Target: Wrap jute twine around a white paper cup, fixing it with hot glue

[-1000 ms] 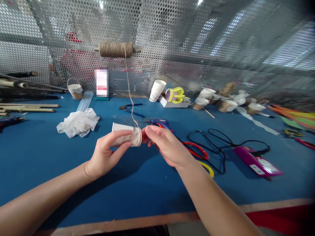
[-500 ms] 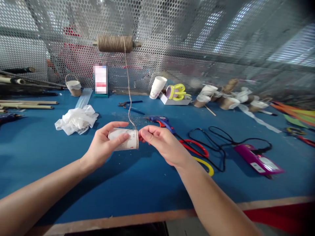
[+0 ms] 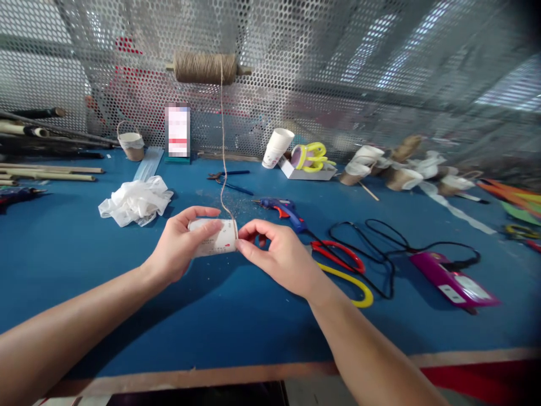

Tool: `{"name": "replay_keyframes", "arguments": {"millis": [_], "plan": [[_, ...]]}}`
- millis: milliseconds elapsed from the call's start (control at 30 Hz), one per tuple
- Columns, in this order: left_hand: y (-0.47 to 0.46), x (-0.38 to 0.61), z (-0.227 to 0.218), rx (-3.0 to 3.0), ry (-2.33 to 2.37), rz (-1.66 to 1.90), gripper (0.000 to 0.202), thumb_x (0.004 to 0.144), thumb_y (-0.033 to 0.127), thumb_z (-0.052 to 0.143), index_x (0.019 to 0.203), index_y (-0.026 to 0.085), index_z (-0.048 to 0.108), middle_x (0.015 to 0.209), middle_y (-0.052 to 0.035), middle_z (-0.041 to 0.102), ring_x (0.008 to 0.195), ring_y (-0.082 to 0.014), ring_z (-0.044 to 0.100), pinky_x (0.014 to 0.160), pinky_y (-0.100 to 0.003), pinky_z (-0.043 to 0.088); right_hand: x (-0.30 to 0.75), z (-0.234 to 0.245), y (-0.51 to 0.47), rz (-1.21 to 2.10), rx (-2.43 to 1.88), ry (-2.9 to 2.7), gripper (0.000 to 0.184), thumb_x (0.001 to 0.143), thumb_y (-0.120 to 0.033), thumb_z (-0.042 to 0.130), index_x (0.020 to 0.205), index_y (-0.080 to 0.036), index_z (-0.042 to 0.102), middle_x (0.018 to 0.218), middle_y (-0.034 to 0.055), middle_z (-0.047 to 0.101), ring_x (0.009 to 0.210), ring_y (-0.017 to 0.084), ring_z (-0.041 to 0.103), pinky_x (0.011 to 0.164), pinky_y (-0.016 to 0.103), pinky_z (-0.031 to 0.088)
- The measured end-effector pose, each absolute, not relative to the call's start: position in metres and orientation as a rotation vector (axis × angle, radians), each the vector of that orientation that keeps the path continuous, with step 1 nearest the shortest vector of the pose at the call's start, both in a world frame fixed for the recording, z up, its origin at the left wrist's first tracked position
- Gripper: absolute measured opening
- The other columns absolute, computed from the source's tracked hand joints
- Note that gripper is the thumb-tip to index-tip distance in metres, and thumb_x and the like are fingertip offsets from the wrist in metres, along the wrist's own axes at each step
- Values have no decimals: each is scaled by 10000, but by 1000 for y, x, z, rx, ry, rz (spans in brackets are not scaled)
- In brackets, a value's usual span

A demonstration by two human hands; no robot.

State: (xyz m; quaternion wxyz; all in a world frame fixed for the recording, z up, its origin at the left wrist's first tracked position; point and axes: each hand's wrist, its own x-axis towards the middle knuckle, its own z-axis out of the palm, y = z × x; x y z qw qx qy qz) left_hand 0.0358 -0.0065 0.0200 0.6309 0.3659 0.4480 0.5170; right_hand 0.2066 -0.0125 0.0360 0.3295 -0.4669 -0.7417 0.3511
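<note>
My left hand is wrapped round a white printed paper cup lying on its side, thumb across its wall. Thin twine hangs from a brown spool and reaches the cup's right end, where a strand lies along the edge. At that end my right hand is closed, its thumb pressed on the cup's edge beside the twine. The other fingertips are partly hidden behind the cup's edge. Beyond the right hand lies a blue glue gun. Scissors with red and yellow handles lie partly behind the right wrist.
Blue-handled pliers, crumpled white material and a phone-like screen are ahead. Stacked cups stand by a white box. A black cord runs to a purple power strip. Several twine-wrapped cups sit right.
My right thumb has shifted down and left onto the cup's edge. The cup has turned slightly in my left hand. The whole view has swung a little to the left.
</note>
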Motion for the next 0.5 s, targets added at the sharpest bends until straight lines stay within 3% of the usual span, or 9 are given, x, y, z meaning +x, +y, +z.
{"name": "replay_keyframes", "arguments": {"millis": [500], "plan": [[-6, 35, 17, 878, 1020, 1197, 340, 614, 268, 783, 883, 120, 636, 597, -1, 674, 470, -99, 597, 454, -178, 470, 207, 35, -13, 863, -1256, -1973, 64, 776, -181, 554, 740, -180, 608, 691, 1, 617, 621, 123, 528, 569, 253, 410]]}}
